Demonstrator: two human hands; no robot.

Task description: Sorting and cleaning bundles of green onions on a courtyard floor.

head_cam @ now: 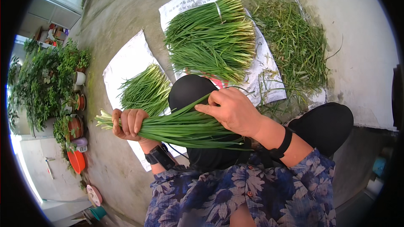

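My left hand [130, 124] is wrapped around a bunch of garlic chives [183, 129] near its pale root ends, which stick out to the left. The green leaves fan rightward over my dark-clad knee [192, 90]. Above the leaf ends, my right hand [232, 110] pinches a long chive leaf lifted at the bunch's upper side; a thin strand shows past the knuckles. Just beyond my left hand, a smaller pile of chives [145, 90] lies on a white woven sack [126, 60]. A larger chive pile [211, 41] rests on a second white sack [265, 60].
Loose chive trimmings [293, 44] are heaped against the pale wall [356, 53] on the right. Potted plants [47, 78], a red basin [76, 161], a pink basin [94, 195] and a green bucket [98, 213] line the left. The floor [107, 179] is stained concrete.
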